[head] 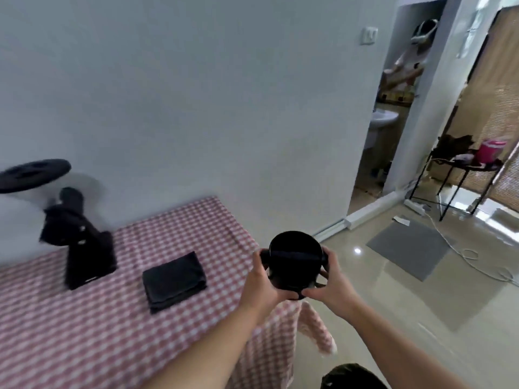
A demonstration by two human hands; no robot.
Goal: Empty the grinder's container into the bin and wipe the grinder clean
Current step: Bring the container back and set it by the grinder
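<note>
I hold a round black container [295,259] in both hands, past the right edge of the table and above the floor. My left hand [264,279] grips its left side and my right hand [328,282] grips its right side and bottom. The black grinder [81,245] stands blurred on the left of the pink checked tablecloth [140,332], with a round black top part [33,172] above it. A folded black cloth [174,277] lies on the table between the grinder and my hands. A dark round object, possibly the bin [354,377], shows at the bottom edge below my arms.
A white wall runs behind the table. On the glossy floor to the right lie a grey mat [412,245] and a white cable [463,254]. A black metal stand [460,175] holding a pink pot stands further right. A doorway [393,108] opens to a room with a person.
</note>
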